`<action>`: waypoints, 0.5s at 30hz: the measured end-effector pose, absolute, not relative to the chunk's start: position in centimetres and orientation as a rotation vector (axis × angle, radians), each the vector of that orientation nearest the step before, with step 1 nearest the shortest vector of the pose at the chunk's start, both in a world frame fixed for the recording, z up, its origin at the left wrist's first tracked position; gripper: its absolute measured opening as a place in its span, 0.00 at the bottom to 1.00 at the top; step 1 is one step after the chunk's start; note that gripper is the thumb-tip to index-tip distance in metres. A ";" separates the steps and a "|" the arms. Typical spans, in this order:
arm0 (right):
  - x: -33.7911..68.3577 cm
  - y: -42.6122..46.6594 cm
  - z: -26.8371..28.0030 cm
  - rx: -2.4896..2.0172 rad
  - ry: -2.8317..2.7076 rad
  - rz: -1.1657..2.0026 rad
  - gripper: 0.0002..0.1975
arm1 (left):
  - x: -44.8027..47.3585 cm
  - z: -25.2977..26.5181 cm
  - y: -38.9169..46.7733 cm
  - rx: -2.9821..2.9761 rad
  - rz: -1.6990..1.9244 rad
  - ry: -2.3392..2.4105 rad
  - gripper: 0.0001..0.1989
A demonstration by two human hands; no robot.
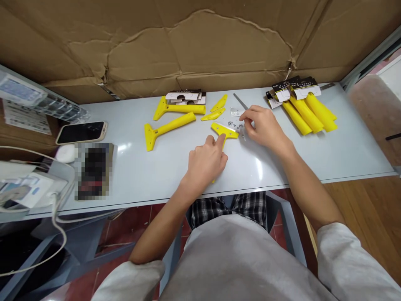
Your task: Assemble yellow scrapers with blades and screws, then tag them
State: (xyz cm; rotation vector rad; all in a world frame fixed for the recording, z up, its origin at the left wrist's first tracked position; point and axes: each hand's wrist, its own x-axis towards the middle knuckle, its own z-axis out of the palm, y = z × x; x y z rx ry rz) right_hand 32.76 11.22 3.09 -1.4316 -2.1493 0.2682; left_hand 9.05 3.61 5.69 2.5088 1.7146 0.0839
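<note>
My left hand [206,162] is wrapped round the handle of a yellow scraper [224,130], its wide head facing away from me with a thin bright blade edge along the top. My right hand [261,125] is just to the right of that head, thumb and fingers pinched together above the table. Whatever it holds is too small to make out. Several small screws and nuts [231,123] lie scattered by its fingertips. Beyond them are a small clear packet [234,111] and a slim grey metal strip [240,101]. Two loose yellow head covers [213,114] rest left of the packet.
Two more yellow scrapers [171,128] lie to the left, beside folded card packaging [184,97]. Several yellow handles [303,115] with black-and-white cards sit at the right. A phone [82,132] and a power strip with cables [52,184] occupy the left end. Cardboard [200,50] walls the back.
</note>
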 end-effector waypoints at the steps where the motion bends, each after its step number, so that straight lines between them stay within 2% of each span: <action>1: 32.7 11.2 3.2 -1.439 -2.149 0.274 0.18 | 9.2 5.9 3.6 2.501 0.067 1.726 0.27; 7: 32.4 10.9 3.8 -1.484 -2.180 0.332 0.19 | 11.3 7.5 3.7 2.392 -0.176 1.839 0.31; 15: 32.3 10.8 3.9 -1.526 -2.175 0.365 0.20 | 12.2 7.0 4.4 2.428 -0.223 1.798 0.29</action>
